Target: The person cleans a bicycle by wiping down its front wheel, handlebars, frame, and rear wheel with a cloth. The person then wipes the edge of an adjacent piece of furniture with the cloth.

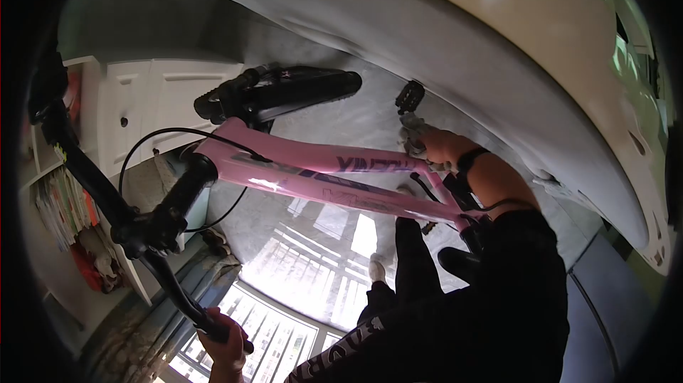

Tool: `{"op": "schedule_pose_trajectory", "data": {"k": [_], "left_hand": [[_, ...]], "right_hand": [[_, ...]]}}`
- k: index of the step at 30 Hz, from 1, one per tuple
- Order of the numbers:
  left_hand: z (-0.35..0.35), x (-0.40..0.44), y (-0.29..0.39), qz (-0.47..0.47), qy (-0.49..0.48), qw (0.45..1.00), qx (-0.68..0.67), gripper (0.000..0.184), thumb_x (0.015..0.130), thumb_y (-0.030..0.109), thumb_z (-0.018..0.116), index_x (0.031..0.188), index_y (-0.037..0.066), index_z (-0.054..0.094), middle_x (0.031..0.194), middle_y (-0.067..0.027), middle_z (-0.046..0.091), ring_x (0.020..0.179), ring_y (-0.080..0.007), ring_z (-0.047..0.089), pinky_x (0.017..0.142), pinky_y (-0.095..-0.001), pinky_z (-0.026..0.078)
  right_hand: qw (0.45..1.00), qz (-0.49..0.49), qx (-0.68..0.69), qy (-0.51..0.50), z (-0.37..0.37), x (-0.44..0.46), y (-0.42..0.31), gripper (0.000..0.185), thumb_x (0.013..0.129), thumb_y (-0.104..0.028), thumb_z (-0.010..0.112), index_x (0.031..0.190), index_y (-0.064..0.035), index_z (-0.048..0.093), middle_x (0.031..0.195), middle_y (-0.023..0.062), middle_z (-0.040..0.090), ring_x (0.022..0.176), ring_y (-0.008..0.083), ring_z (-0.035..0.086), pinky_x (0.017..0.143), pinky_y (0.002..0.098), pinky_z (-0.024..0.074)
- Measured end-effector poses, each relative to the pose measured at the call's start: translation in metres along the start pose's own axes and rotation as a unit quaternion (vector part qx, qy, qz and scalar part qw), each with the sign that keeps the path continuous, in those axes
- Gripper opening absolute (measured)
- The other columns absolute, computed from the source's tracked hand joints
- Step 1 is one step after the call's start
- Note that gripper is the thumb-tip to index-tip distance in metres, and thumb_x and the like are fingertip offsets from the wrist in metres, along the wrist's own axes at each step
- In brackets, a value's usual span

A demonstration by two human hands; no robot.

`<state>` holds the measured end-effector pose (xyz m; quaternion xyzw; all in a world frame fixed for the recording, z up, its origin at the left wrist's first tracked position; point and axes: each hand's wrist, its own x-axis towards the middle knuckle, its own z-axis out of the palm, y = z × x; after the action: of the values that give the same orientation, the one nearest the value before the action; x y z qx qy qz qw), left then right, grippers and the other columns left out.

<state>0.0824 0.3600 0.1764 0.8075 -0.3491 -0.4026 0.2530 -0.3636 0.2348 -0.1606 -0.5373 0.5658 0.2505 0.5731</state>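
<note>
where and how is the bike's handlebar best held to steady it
Probably by its lower end, coming from the bottom of the picture, with the fingers wrapped around it, as the left hand does. The handlebar is slim and rod-like there, so a fist can close round it, and that end juts out well away from the pink frame.

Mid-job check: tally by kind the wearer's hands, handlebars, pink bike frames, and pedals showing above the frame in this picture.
Hands: 2 (left hand gripping the bar's end, right hand by the frame)
Handlebar: 1
Pink frame: 1
Black pedal above the frame: 1
Total: 5
</note>
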Motion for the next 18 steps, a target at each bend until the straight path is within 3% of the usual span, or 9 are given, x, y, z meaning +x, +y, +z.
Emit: {"op": "schedule_pose_trajectory", "data": {"k": [2,5,8,11,13,15,18], "left_hand": [[-0.003,0.001,-0.003,0.007,-0.011,1.000,-0.003,0.051,0.074,-0.010,0.058,0.121,0.002,0.039,0.073,-0.0055,0.053,0.050,-0.0131,0.054,0.048,-0.0252,0.048],[-0.007,0.003,-0.007,0.010,-0.028,0.999,-0.022,0.051,0.074,-0.010,0.058,0.120,0.002,0.039,0.074,-0.0052,0.053,0.051,-0.0125,0.054,0.048,-0.0253,0.048],[-0.011,0.007,-0.013,0.024,-0.040,0.999,-0.004,0.051,0.074,-0.010,0.057,0.120,0.002,0.040,0.073,-0.0051,0.053,0.052,-0.0128,0.054,0.049,-0.0254,0.048],[-0.006,0.005,-0.007,-0.004,-0.020,1.000,0.005,0.051,0.073,-0.010,0.057,0.119,0.003,0.040,0.073,-0.0051,0.053,0.051,-0.0133,0.054,0.049,-0.0256,0.048],[-0.004,0.005,-0.005,-0.011,-0.014,1.000,-0.007,0.051,0.073,-0.010,0.057,0.119,0.003,0.040,0.073,-0.0050,0.053,0.051,-0.0136,0.054,0.048,-0.0258,0.048],[-0.010,0.008,-0.013,0.000,-0.026,0.999,-0.025,0.052,0.073,-0.011,0.057,0.119,0.004,0.040,0.072,-0.0048,0.053,0.050,-0.0136,0.054,0.048,-0.0261,0.048],[-0.011,0.007,-0.014,0.001,-0.011,0.999,-0.032,0.053,0.072,-0.011,0.057,0.120,0.005,0.039,0.072,-0.0048,0.053,0.048,-0.0140,0.053,0.046,-0.0265,0.048]], "right_hand": [[0.992,0.073,0.040,-0.098,0.005,-0.010,0.021,0.036,0.078,-0.019,0.066,0.113,-0.0090,0.067,0.117,0.0103,0.066,0.107,0.0255,0.063,0.086,0.0402,0.0506],[0.952,0.016,-0.247,-0.178,0.023,-0.040,0.054,0.034,0.075,-0.022,0.066,0.106,-0.0082,0.069,0.104,0.0115,0.070,0.096,0.0285,0.066,0.084,0.0430,0.0506],[0.967,0.052,-0.172,-0.184,0.027,-0.057,0.070,0.031,0.074,-0.020,0.062,0.102,-0.0075,0.069,0.101,0.0125,0.070,0.093,0.0298,0.067,0.082,0.0446,0.0505],[0.986,-0.021,-0.153,-0.054,0.018,-0.031,0.075,0.033,0.072,-0.016,0.060,0.102,-0.0074,0.070,0.097,0.0146,0.070,0.090,0.0312,0.067,0.080,0.0437,0.0514],[0.994,-0.032,-0.016,0.106,-0.005,-0.030,0.057,0.041,0.071,-0.013,0.060,0.111,-0.0114,0.065,0.093,0.0166,0.069,0.092,0.0322,0.067,0.080,0.0429,0.0513],[0.975,-0.018,0.155,0.156,-0.031,-0.043,0.014,0.043,0.072,-0.010,0.060,0.116,-0.0118,0.062,0.096,0.0178,0.068,0.096,0.0335,0.065,0.083,0.0435,0.0507],[0.932,-0.094,0.011,0.350,-0.035,0.039,0.012,0.048,0.074,-0.010,0.063,0.121,-0.0057,0.057,0.113,0.0196,0.063,0.102,0.0357,0.063,0.085,0.0445,0.0507]]}}
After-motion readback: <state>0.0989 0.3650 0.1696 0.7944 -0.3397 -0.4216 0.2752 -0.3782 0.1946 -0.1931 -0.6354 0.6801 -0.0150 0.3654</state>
